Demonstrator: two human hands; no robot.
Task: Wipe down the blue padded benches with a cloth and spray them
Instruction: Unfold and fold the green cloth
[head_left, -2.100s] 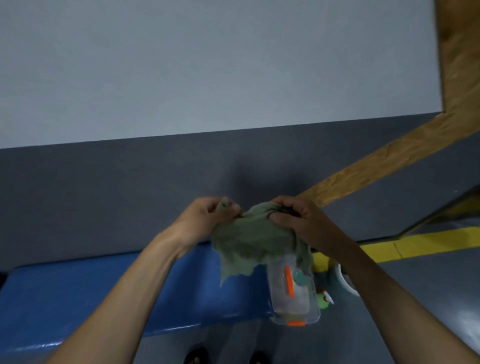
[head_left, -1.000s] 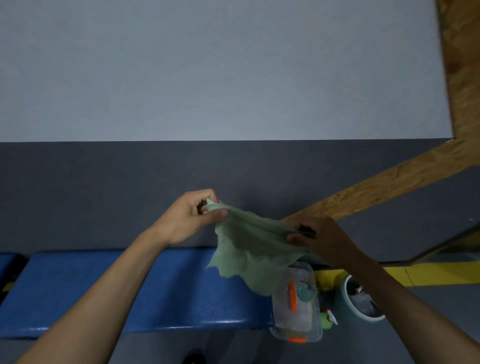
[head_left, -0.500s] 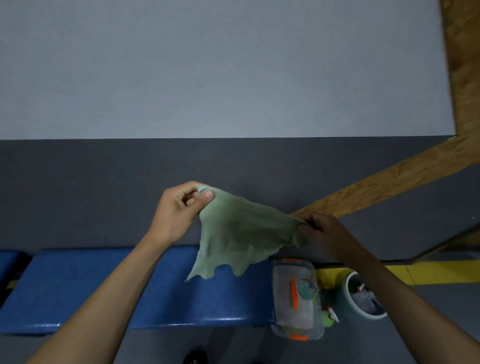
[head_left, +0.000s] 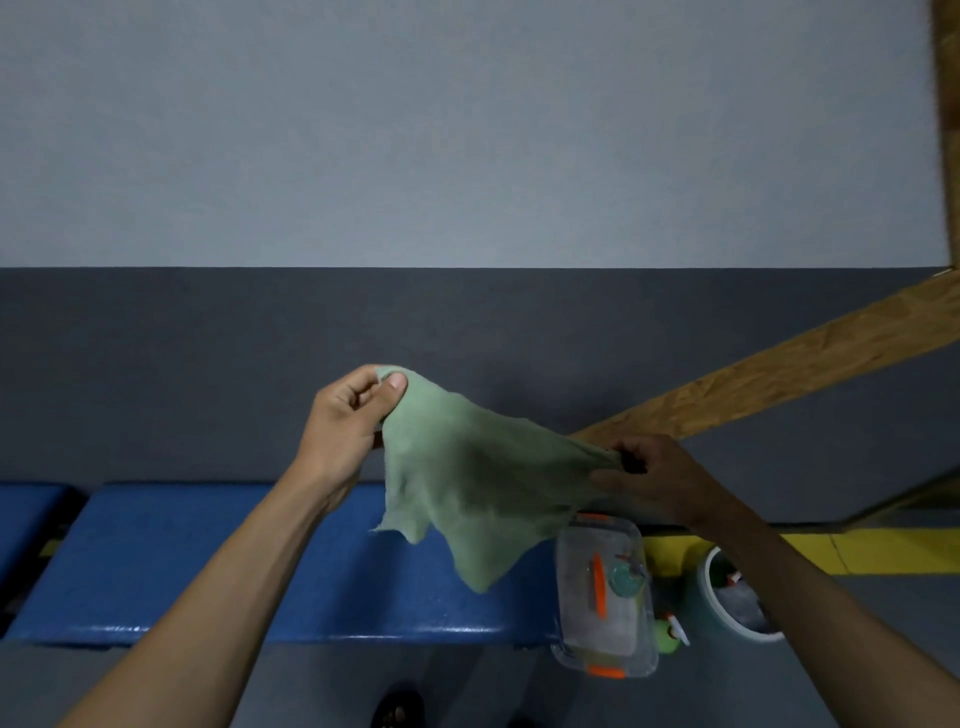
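Currently left hand (head_left: 347, 426) and right hand (head_left: 644, 480) pinch opposite corners of cloth (head_left: 478, 473), stretched in air. Risk: a pinch slips, and cloth drops onto container (head_left: 602, 597).

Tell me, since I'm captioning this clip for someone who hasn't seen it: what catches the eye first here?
A green cloth stretched in mid-air at the centre, the left hand pinching its upper corner and the right hand gripping the opposite edge. Below it runs a blue bench along the grey wall, with a clear box with orange clips at the bench's right end.
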